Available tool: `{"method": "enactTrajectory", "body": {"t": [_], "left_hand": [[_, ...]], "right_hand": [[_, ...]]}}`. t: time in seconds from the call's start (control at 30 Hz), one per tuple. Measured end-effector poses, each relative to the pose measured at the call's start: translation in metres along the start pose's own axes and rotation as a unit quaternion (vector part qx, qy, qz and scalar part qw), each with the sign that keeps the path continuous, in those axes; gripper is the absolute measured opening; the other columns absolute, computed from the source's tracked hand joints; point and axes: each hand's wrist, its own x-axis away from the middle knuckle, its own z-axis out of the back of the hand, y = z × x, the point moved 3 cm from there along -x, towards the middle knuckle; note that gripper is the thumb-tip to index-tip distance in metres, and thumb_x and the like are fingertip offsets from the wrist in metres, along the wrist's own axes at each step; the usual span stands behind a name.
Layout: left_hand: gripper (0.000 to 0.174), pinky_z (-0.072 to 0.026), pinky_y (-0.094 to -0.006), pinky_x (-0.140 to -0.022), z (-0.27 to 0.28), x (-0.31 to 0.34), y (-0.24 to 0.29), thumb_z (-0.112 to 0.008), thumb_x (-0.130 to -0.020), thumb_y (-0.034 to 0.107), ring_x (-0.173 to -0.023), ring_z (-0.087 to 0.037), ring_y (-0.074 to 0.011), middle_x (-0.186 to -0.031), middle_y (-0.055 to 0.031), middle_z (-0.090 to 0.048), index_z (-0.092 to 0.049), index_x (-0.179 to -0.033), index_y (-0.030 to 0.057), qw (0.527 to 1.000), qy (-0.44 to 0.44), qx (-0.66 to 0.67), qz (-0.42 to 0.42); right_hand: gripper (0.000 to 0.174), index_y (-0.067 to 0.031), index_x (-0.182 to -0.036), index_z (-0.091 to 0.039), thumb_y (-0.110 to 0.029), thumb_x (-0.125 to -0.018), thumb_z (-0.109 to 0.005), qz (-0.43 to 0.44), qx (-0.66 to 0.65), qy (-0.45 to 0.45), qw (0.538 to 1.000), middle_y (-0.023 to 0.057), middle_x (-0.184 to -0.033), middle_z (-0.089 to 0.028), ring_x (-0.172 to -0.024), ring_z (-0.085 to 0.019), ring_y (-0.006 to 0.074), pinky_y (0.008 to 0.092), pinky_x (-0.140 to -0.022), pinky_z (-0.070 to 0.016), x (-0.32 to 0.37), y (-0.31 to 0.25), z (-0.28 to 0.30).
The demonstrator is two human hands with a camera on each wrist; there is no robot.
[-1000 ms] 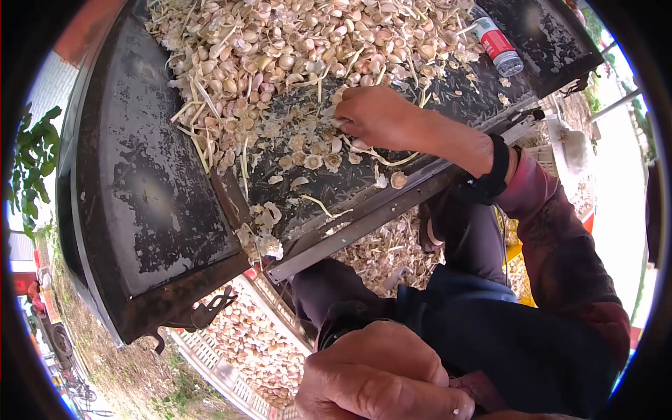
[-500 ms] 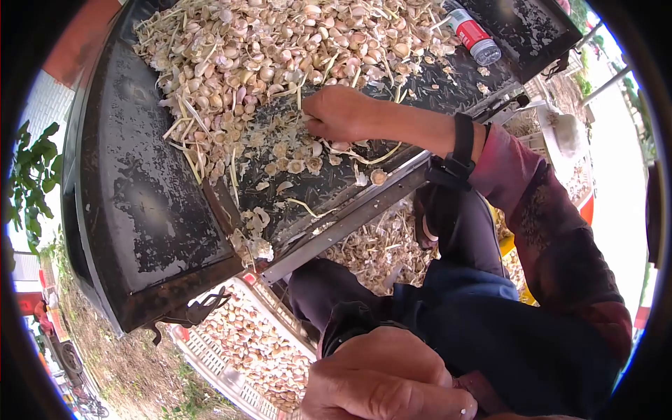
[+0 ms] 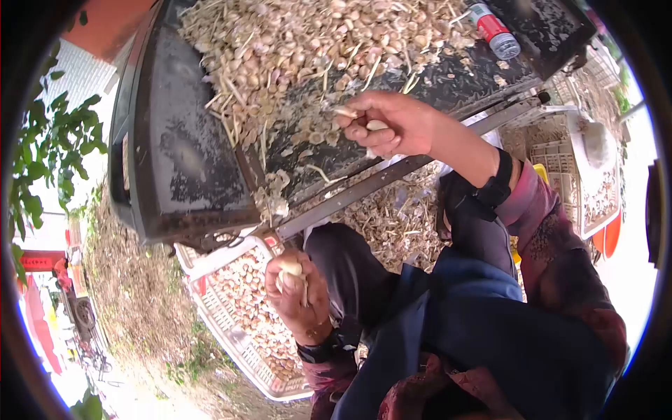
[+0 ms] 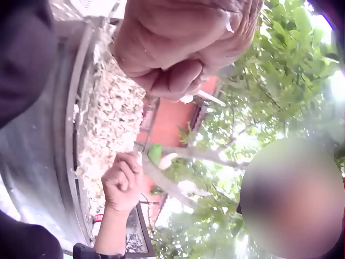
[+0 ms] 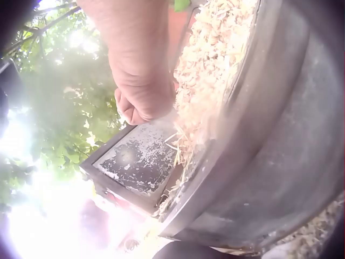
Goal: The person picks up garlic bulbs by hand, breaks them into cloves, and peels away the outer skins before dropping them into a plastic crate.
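In the head view, my left hand [image 3: 297, 294] curls its fingers round pale cloves [image 3: 290, 269] at lower left, over the crate [image 3: 238, 355]; they stand proud of my grip, so loosening it could spill them. My right hand [image 3: 402, 126], right of centre, is half closed, with one clove [image 3: 378, 126] tucked in the curled fingers and a pale piece [image 3: 344, 110] pinched at the tips. Minding both, I could let the tucked one slip past the rail [image 3: 378, 180] into the husks [image 3: 402, 231] below. The pile [image 3: 315, 42] fills the top of the frame on a dark, scuffed tray [image 3: 185, 161] littered with skins, a bottle [image 3: 493, 31] at upper right. I am outdoors, leaves [image 3: 56, 140] at left. In the left wrist view, my left fingers fold tightly at the top, a pale bit showing beneath; an orange wall [image 4: 172, 124] and branches lie behind. In the right wrist view, my right fingers bend inward at upper left, beside the pile; what they hold I cannot tell there. Glare washes out the lower left.
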Motion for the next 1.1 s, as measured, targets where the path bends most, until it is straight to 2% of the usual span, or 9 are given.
{"method": "enactTrajectory", "body": {"t": [0.23,0.57,0.6,0.73,0.77,0.87,0.97,1.03,1.1], "left_hand": [[0.014,-0.0299,-0.0135,-0.037,0.069,0.027,0.009,-0.048,-0.090,0.012,-0.052,-0.036,-0.0038,-0.088,-0.0076,-0.051,-0.048,-0.101,0.0041,0.988,0.110,0.098,0.038],[0.011,-0.0295,-0.0163,-0.042,0.144,0.072,0.073,-0.053,-0.086,0.011,-0.049,-0.034,-0.0054,-0.073,-0.0021,-0.053,-0.053,-0.093,0.0028,0.968,0.218,-0.113,-0.054],[0.013,-0.0409,-0.0201,-0.053,0.146,0.077,0.077,-0.054,-0.085,0.011,-0.059,-0.048,-0.0099,-0.076,-0.0042,-0.057,-0.055,-0.094,0.0022,0.923,0.337,-0.171,-0.080],[0.012,-0.0472,-0.0256,-0.076,0.205,0.101,0.104,-0.060,-0.082,0.009,-0.080,-0.059,-0.0168,-0.090,-0.0100,-0.062,-0.059,-0.091,0.0022,0.883,0.402,-0.208,-0.123],[0.014,-0.0452,-0.0246,-0.078,0.240,0.114,0.096,-0.063,-0.080,0.010,-0.081,-0.058,-0.0168,-0.092,-0.0100,-0.061,-0.061,-0.091,0.0007,0.825,0.407,-0.382,-0.085],[0.024,-0.0432,-0.0260,-0.079,0.318,0.144,0.085,-0.069,-0.074,0.017,-0.084,-0.057,-0.0168,-0.089,-0.0101,-0.062,-0.064,-0.090,-0.0007,0.746,0.399,-0.524,-0.102],[0.026,-0.0464,-0.0266,-0.072,0.307,0.163,0.077,-0.068,-0.075,0.019,-0.081,-0.060,-0.0160,-0.083,-0.0066,-0.063,-0.064,-0.090,-0.0010,0.640,0.431,-0.636,0.004],[0.026,-0.0495,-0.0290,-0.071,0.309,0.170,0.066,-0.065,-0.077,0.019,-0.080,-0.061,-0.0177,-0.082,-0.0090,-0.063,-0.060,-0.091,-0.0015,0.781,0.480,-0.399,0.011],[0.024,-0.0532,-0.0339,-0.072,0.312,0.181,0.061,-0.058,-0.080,0.015,-0.078,-0.062,-0.0203,-0.081,-0.0113,-0.060,-0.056,-0.095,-0.0036,0.804,0.514,-0.300,0.000]], "right_hand": [[0.026,-0.0025,-0.087,-0.052,-0.027,-0.088,-0.046,0.018,0.017,0.005,1.000,0.0009,-0.069,-0.047,-0.040,-0.031,0.0015,0.0143,-0.032,-0.0239,0.023,0.040,-0.007],[0.023,-0.0042,-0.085,-0.049,-0.026,-0.088,-0.045,0.019,0.050,0.039,0.998,0.0008,-0.067,-0.045,-0.038,-0.031,0.0021,0.0159,-0.032,-0.0241,0.049,0.069,0.006],[0.023,-0.0042,-0.087,-0.050,-0.027,-0.088,-0.046,0.017,0.042,0.046,0.998,0.0009,-0.067,-0.046,-0.038,-0.030,0.0024,0.0159,-0.032,-0.0243,0.051,0.071,0.009],[0.024,-0.0044,-0.088,-0.052,-0.028,-0.087,-0.048,0.016,0.014,0.065,0.998,0.0015,-0.069,-0.046,-0.038,-0.031,0.0028,0.0158,-0.032,-0.0250,0.060,0.075,0.016],[0.024,-0.0045,-0.088,-0.052,-0.028,-0.087,-0.048,0.023,0.014,0.058,0.998,0.0016,-0.069,-0.046,-0.039,-0.032,0.0028,0.0158,-0.032,-0.0254,0.060,0.076,0.019],[0.023,-0.0047,-0.089,-0.051,-0.028,-0.088,-0.047,0.029,0.004,0.072,0.997,0.0017,-0.069,-0.046,-0.039,-0.032,0.0028,0.0153,-0.032,-0.0261,0.062,0.078,0.024],[0.022,-0.0054,-0.088,-0.051,-0.027,-0.088,-0.046,0.034,0.020,0.075,0.996,0.0013,-0.068,-0.045,-0.039,-0.032,0.0022,0.0149,-0.031,-0.0258,0.062,0.082,0.027],[0.021,-0.0060,-0.088,-0.051,-0.027,-0.088,-0.046,0.022,0.020,0.086,0.996,0.0010,-0.068,-0.046,-0.038,-0.032,0.0025,0.0151,-0.031,-0.0253,0.060,0.084,0.030],[0.021,-0.0063,-0.088,-0.051,-0.027,-0.088,-0.046,0.018,0.019,0.087,0.996,0.0009,-0.068,-0.046,-0.038,-0.032,0.0025,0.0152,-0.031,-0.0251,0.060,0.085,0.030]]}}
